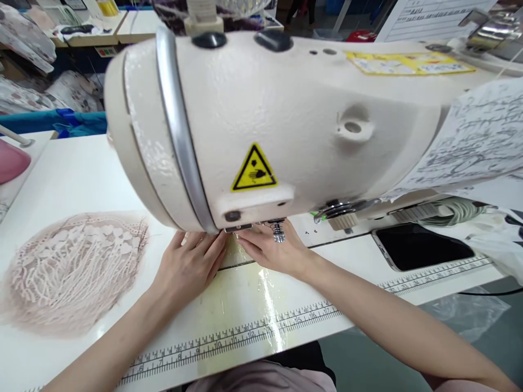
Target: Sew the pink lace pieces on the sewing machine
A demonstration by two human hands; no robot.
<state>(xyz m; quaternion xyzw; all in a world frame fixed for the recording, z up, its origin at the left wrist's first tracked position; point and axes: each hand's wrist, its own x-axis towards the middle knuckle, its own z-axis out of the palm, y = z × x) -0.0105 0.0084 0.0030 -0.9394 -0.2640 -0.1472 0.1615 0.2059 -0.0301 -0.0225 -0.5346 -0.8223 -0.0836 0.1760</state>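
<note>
Both hands work low at the head of a white sewing machine [278, 109]. My left hand [190, 264] lies palm down on the table, fingers stretched out and a little apart, their tips partly behind the machine head. From the other side my right hand [280, 247] reaches in, thumb and fingers extended toward the needle area. The machine covers some of its fingers, and I see no item in its grasp. Any cloth under the needle is hidden. Left of my left hand lies a pale pink lace piece [77, 267] with white cords and petal-like bits.
A ruler strip [229, 343] runs along the table's front edge. At right lie a dark-screened phone [423, 246] and a coiled pale cord [453, 211]. A sheet with handwriting [474, 136] hangs over the machine arm. Patterned fabric [73, 90] is piled at back left.
</note>
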